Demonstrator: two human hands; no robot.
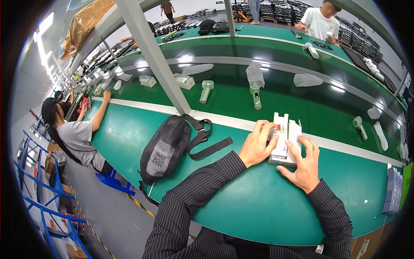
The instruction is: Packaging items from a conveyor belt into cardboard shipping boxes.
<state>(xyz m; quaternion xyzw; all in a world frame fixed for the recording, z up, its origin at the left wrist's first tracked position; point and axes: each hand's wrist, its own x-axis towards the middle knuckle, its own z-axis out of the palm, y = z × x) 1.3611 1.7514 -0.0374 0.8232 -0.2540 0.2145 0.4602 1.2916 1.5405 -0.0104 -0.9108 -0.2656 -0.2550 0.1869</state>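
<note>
Along the near edge of the belt, both hands meet at an upright-flapped white card carton (280,151)

On the smooth green surface (254,207), the carton sits in front of the person, close against the pale rail. The bare left hand (258,144) has its grip clamped on the carton's left side. The bare right hand (305,162) lays its fingertips on the right side, thumb spread apart toward the near end; whether that grip is clamped cannot be told.

For good handling, the left hand would best steady the carton while the right works lightly at the card, pressing near the folds rather than mid-panel, which could buckle. Keeping the base flat should help.

Counted, there is one carton between the hands and one black mesh bag with a strap (166,149) to the left. On the glossy dark-green belt (297,105) lie three pale, round-headed handheld devices (207,91), two open white boxes (184,81) beside the grey metal post (151,56), and at least five translucent film sleeves (308,80). Blue-violet boxes (391,190) stand at the right; their number is unclear.
</note>
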